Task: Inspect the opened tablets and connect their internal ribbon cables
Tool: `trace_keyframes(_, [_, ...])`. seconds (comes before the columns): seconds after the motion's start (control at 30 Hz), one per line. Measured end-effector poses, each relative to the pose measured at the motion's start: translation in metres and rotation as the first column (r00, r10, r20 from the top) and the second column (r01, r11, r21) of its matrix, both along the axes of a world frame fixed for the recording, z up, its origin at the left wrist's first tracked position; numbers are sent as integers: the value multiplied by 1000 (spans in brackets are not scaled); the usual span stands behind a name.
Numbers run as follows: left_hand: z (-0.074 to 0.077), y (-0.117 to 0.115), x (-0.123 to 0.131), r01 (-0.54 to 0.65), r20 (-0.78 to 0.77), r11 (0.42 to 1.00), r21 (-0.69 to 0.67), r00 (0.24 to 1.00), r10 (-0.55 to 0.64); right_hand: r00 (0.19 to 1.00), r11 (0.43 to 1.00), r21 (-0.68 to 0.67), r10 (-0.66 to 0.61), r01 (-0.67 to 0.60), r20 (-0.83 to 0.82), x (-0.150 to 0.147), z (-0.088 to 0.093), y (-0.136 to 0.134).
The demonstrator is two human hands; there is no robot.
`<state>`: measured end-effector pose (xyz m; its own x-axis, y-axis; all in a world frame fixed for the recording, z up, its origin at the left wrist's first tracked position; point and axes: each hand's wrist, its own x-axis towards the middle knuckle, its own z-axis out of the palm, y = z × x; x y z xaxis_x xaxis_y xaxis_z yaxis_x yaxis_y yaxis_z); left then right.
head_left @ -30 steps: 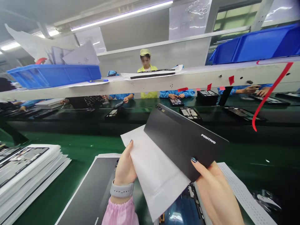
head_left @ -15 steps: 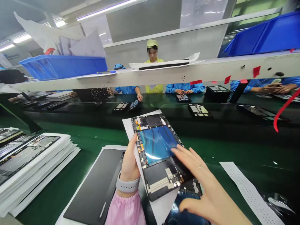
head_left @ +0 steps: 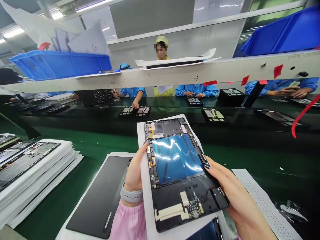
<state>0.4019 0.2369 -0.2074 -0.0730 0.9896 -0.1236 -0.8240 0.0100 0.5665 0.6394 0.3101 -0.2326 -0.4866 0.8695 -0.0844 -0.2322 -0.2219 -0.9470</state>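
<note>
In both hands I hold an opened tablet [head_left: 175,193], its inner side facing up. A shiny blue film covers its middle, and small circuit boards and flat cables show around it. A white paper sheet [head_left: 146,210] lies under the tablet. My left hand [head_left: 135,170], with a grey band at the wrist, is closed on the left edge of tablet and paper. My right hand [head_left: 230,186] grips the right edge, thumb on top; its other fingers are mostly hidden beneath. A dark tablet back cover [head_left: 97,196] lies on white paper to the left. Below, another blue-filmed unit [head_left: 206,231] shows partly.
At far left rises a stack of paper sheets and tablet parts [head_left: 45,176]. A perforated white strip [head_left: 262,203] lies at right. Over the bench runs a white shelf beam [head_left: 175,75] bearing blue bins [head_left: 65,65]. Co-workers in blue sit opposite, with open tablets [head_left: 215,115] before them.
My right hand has moved from over the blue film to the tablet's right edge and closed on it. The tablet has turned more upright in view. A co-worker's hand opposite has shifted left.
</note>
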Motion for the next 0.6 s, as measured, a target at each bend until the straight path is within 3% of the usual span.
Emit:
trace_keyframes(0.33, [-6, -9, -5, 33, 20, 998, 47, 999, -34, 991, 972, 235, -35, 3, 129, -1, 4, -10])
trace_keyframes(0.47, [-8, -8, -8, 87, 20, 993, 78, 996, -89, 987, 978, 202, -74, 43, 146, 3, 5, -15])
trace_keyframes(0.6, [-10, -6, -10, 100, 0, 992, 75, 995, -101, 985, 990, 76, -130, 122, 112, 5, 10, -16])
